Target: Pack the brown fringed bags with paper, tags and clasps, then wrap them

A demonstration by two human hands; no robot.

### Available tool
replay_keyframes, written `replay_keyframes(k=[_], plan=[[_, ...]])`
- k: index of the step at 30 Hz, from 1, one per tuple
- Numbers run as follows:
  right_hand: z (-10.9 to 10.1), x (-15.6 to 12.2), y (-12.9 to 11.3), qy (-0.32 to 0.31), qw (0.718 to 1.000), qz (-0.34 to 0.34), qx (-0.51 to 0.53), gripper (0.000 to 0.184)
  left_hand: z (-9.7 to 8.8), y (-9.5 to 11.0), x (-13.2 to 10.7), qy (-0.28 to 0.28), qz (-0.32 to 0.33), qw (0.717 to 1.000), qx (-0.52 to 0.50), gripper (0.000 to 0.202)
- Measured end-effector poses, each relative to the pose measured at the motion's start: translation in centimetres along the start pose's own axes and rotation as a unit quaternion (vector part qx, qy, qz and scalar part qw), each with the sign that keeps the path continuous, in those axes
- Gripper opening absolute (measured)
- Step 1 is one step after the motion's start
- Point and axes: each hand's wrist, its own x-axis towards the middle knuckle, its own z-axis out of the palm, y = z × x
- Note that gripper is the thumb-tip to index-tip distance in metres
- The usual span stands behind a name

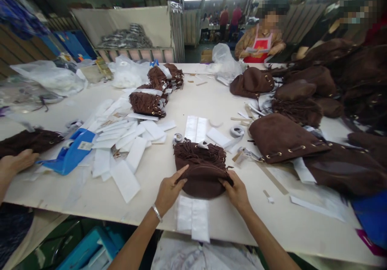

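The brown fringed bag [201,169] lies flat at the middle of the table's [193,96] near edge, rounded bottom toward you and fringe pointing to the far edge. Your left hand [169,190] and right hand [237,191] are each clamped on that rounded bottom, one at either side. Each has a digit laid on top and the rest tucked under the rim. Gripping both sides evenly likely holds the soft suede spread and square to you.

The bag rests on a pair of white strips [193,217] that run out from under it and over the near edge, probably so they sit centred beneath it. A matching pair of strips [196,128] lies just beyond the fringe, with a tape roll [236,131] beside them.

Toward the left edge, loose white sheets [127,141] are fanned beside a blue pouch [71,155], which another person's hand [15,163] is near. A stack of banded bags [151,98] sits toward the far edge. A larger flat bag [282,137] and a heap of brown bags [332,84] fill the right side.
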Motion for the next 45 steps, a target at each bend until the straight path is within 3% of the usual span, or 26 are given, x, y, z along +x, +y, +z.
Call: replay_keyframes(k=[3,8,11,18,22,26,28,30,32,34,37,41,43,44,45], plan=[[-0.4,-0.4,0.4,-0.035,0.999,-0.001,0.005,0.019,0.7,-0.8,0.6,0.005,-0.062,0.988,-0.142,0.047],[-0.3,-0.1,3.5,-0.082,0.996,0.003,0.040,0.024,1.2,-2.4,1.7,0.041,-0.117,0.977,-0.173,0.039],[0.0,0.1,3.9,-0.087,0.995,-0.010,0.046,0.025,1.4,-2.5,1.9,0.048,-0.144,0.971,-0.187,0.031],[0.8,-0.9,1.3,-0.047,0.996,-0.047,-0.056,0.036,1.9,-2.7,2.2,0.030,-0.179,0.967,-0.178,0.009],[-2.4,-1.0,-1.3,-0.126,0.982,-0.058,-0.126,0.059,1.9,-3.0,2.3,0.020,-0.170,0.971,-0.168,0.008],[-4.9,-0.2,-7.1,-0.095,0.962,-0.100,-0.237,0.063,1.8,-3.2,2.1,0.022,-0.159,0.975,-0.153,0.011],[-4.0,0.3,-9.2,-0.121,0.951,-0.164,-0.235,0.059,1.8,-3.3,2.1,0.025,-0.153,0.978,-0.142,0.011],[-2.0,0.4,-9.5,-0.184,0.932,-0.218,-0.226,0.057,1.9,-3.2,2.0,0.026,-0.148,0.980,-0.128,0.012],[0.2,-0.2,-8.0,-0.227,0.912,-0.241,-0.244,0.056,2.0,-3.1,2.1,0.028,-0.141,0.983,-0.113,0.011],[1.9,-1.2,-5.9,-0.231,0.898,-0.247,-0.281,0.061,2.0,-3.0,2.2,0.032,-0.134,0.986,-0.096,0.010],[2.8,-2.7,-3.9,-0.212,0.889,-0.254,-0.318,0.071,1.3,-2.4,2.0,0.043,-0.120,0.990,-0.062,0.010],[3.2,-3.5,-4.3,-0.179,0.895,-0.252,-0.321,0.069,0.4,-0.8,-0.2,0.099,-0.087,0.991,-0.001,0.020],[3.7,-3.8,-4.5,-0.171,0.898,-0.251,-0.318,0.065,1.2,0.4,-1.8,0.152,-0.002,0.986,0.074,0.028],[4.1,-3.9,-4.4,-0.169,0.899,-0.253,-0.315,0.064,2.0,0.9,-2.4,0.158,0.087,0.973,0.145,0.032],[4.3,-4.1,-4.2,-0.166,0.899,-0.257,-0.313,0.063,3.0,1.3,-2.8,0.127,0.187,0.949,0.220,0.035]])
